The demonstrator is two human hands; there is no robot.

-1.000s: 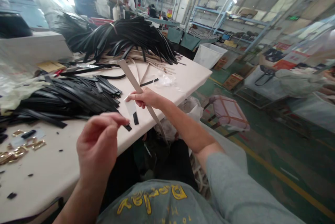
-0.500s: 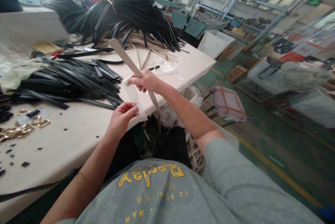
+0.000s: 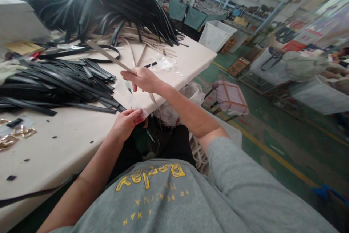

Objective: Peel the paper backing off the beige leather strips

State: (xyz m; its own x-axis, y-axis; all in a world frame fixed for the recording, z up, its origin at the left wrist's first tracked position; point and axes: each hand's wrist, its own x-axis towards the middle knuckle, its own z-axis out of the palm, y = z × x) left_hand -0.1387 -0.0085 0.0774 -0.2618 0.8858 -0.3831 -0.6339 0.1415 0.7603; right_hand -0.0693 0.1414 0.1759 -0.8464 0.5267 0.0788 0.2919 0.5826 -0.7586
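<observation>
A long beige strap (image 3: 109, 57) is gripped in my right hand (image 3: 145, 79), over the table's near edge. One end sticks out up and to the left; the other hangs below the hand past the edge. My left hand (image 3: 127, 122) is lower and nearer my body, thumb and fingers pinching a piece of thin translucent plastic film (image 3: 143, 113). How far the film reaches up toward the right hand is hard to make out. Left of both hands lies a pile of flat black straps (image 3: 62, 85) on the pale table (image 3: 81, 127).
A big tied bundle of black straps (image 3: 109, 11) lies at the back over several beige strips. Gold buckles (image 3: 19, 135) and small black scraps are at the left. To the right are a padded stool (image 3: 230, 96), a white bin (image 3: 216, 36) and a carton (image 3: 239, 66).
The beige strap has tilted flatter as my right hand turned. Film that was stretched visibly between both hands now shows mainly at my left fingers. The view has shifted slightly.
</observation>
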